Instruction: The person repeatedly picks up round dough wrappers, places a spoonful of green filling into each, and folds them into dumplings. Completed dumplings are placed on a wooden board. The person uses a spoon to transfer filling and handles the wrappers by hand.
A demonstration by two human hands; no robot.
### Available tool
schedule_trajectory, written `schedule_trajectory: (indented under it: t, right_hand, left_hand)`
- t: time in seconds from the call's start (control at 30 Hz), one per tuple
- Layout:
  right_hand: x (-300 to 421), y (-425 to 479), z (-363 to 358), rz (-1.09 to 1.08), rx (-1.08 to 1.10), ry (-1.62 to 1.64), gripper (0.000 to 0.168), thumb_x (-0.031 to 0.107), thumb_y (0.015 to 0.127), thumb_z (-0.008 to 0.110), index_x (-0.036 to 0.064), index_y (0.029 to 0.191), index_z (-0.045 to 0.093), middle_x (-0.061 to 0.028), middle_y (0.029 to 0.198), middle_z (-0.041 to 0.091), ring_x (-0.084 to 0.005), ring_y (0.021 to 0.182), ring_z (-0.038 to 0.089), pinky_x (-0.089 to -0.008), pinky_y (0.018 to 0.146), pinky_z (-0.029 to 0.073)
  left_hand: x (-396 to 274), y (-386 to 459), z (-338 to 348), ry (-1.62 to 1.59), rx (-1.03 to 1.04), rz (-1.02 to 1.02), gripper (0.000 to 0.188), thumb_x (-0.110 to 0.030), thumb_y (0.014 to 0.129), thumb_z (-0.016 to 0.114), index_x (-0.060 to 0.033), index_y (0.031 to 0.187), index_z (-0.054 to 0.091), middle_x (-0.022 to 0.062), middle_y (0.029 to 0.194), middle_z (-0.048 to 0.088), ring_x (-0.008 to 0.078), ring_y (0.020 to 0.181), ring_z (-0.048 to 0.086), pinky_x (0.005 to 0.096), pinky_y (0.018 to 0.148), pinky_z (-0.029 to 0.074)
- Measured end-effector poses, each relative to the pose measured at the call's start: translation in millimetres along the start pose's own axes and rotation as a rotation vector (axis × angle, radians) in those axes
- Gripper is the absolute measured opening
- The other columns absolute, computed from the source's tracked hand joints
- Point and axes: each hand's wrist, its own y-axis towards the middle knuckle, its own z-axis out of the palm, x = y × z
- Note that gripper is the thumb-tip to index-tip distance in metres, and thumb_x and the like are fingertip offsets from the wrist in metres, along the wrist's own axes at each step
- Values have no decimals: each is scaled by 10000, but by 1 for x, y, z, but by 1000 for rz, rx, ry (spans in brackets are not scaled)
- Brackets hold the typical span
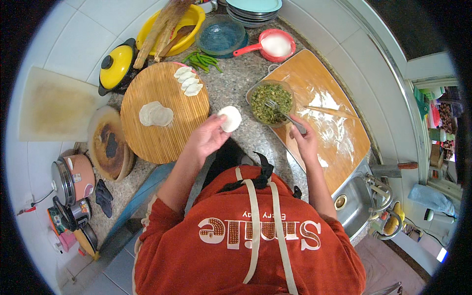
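Observation:
A round white dough wrapper is held by its edge between the thumb and fingers of my left hand, above the granite counter. My right hand grips a metal fork, its tines in the chopped green filling. That filling fills a bowl on the left edge of a wooden board dusted with flour. On the round slatted board at left lie a few overlapping wrappers. Several folded dumplings form a row near its far right edge.
A tapered rolling pin lies across the floured board. Beyond are green chillies, a red scoop of white powder, blue glass plates and a yellow basin. A yellow-lidded pot stands far left; a sink is at right.

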Motion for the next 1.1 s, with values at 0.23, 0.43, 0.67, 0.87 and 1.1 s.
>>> schedule_trajectory:
  t: [0.23,0.43,0.67,0.87,1.1]
  right_hand:
    - [31,2,-3,-378,-66,-459,232,55,901,591,52,1124,658,-129,861,598,-246,792,583,-348,743,477]
    - [38,-8,-1,-631,26,-759,240,53,815,645,64,1055,662,-110,910,629,-312,869,577,-397,778,476]
    - [35,-9,13,-554,60,-721,149,84,839,643,45,981,669,-125,888,633,-326,874,566,-390,787,481]
    - [9,3,5,-201,-81,-380,215,158,975,528,6,1006,677,-103,809,646,-245,730,603,-334,699,484]
    - [-26,8,-16,128,-150,102,343,237,1024,458,-23,1022,681,-16,773,607,-88,692,500,-232,654,420]
  left_hand:
    - [31,22,13,-23,103,-159,380,-91,933,571,16,1287,483,169,1270,580,294,1226,538,430,1071,423]
    - [45,41,3,-8,50,-168,383,-116,957,541,23,1305,464,176,1289,563,297,1212,541,439,1073,414]
    - [62,64,-10,45,49,-159,399,-114,965,515,73,1306,425,219,1297,543,311,1205,539,444,1063,422]
    - [62,67,-3,25,-24,-170,397,-104,981,457,98,1317,391,248,1294,532,333,1184,553,443,1034,443]
    - [57,65,-1,-41,-44,-181,397,-114,987,448,89,1323,388,248,1302,526,336,1187,552,445,1031,449]
